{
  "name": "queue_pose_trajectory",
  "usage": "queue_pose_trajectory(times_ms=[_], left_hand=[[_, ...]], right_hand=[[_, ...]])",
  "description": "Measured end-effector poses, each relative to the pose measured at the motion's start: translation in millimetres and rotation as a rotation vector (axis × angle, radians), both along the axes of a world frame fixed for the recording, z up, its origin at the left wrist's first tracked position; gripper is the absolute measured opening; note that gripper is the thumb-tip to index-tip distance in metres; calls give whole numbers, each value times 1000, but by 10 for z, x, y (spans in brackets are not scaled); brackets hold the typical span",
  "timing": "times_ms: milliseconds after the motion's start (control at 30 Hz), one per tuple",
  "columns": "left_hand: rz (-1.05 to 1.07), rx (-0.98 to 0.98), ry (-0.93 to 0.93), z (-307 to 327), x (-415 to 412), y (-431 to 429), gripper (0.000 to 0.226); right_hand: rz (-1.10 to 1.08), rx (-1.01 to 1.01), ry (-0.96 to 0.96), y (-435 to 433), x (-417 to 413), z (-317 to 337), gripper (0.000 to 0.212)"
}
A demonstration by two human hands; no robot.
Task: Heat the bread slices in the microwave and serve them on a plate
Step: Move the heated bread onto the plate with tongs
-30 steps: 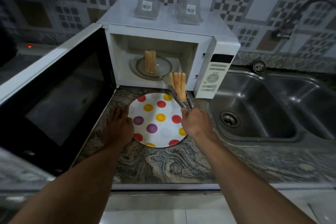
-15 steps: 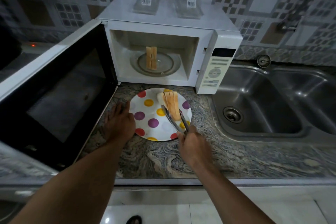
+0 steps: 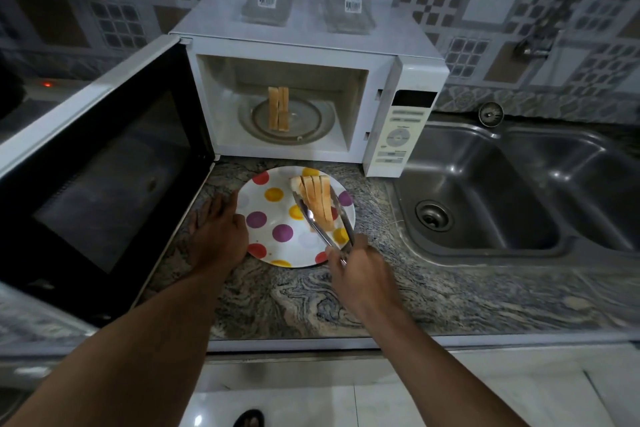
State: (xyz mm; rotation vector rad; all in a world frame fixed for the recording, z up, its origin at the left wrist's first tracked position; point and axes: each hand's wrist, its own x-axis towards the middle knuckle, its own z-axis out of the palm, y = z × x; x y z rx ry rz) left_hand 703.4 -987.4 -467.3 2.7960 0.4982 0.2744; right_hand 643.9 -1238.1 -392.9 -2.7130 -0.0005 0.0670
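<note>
Gripped in the right hand [image 3: 360, 274], tongs [image 3: 322, 229] are clamped on a stack of bread slices [image 3: 317, 199]. Two upright slices [image 3: 278, 108] are seen in the open microwave [image 3: 311, 55]. On the plate [image 3: 287, 191], beside the flat left hand [image 3: 216, 236], the stack is best laid flat before release.

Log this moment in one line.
right hand: tongs round bread on plate | left hand: flat beside plate | microwave: open, slices inside

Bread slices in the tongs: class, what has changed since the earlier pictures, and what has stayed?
The right hand, gripping the tongs, lowered the bread slices from the mouth of the microwave onto the plate; the tongs still flank them. Unchanged: left hand flat on the counter beside the plate, two slices inside the microwave, door open.
</note>
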Motion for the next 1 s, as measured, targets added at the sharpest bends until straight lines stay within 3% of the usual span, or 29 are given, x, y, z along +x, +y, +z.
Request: queue_pose_trajectory(times_ms=[467, 767, 1000], left_hand=[[72, 41, 57, -19, 55, -100, 55], [39, 74, 9, -86, 138, -84, 63], [55, 80, -18, -119, 168, -80, 62]], right_hand=[[-67, -9, -96, 413, 848, 718, 50], [-59, 157, -9, 1058, 1740, 708, 49], [-107, 157, 38, 1406, 2198, 554, 45]])
